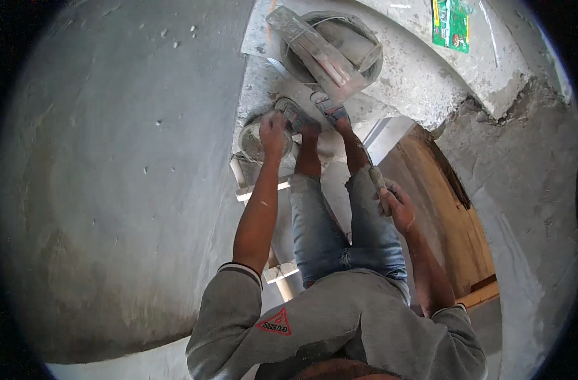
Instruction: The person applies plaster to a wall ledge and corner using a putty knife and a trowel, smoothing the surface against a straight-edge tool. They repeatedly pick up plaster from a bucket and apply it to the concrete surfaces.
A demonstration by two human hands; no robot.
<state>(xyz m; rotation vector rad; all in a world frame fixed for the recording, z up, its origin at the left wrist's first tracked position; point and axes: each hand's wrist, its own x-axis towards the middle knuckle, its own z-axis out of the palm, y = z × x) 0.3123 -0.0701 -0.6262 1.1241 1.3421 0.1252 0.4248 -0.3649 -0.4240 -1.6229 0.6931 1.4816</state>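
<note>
Head view shows your left hand (273, 130) down on the small mortar pan (258, 140), fingers seemingly clamped on its rim. Your right hand (396, 204) sits nearer you, closed around a trowel handle (377, 179) whose long axis points toward the pan.

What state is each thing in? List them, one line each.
Left hand: reaching down, on the pan's rim.
Pan: upright on the floor, mortar-caked.
Right hand: closed on the trowel handle.
Trowel: held, handle up.
Bucket: upright, board across it.
Board: tilted, mortar-stained.
</note>
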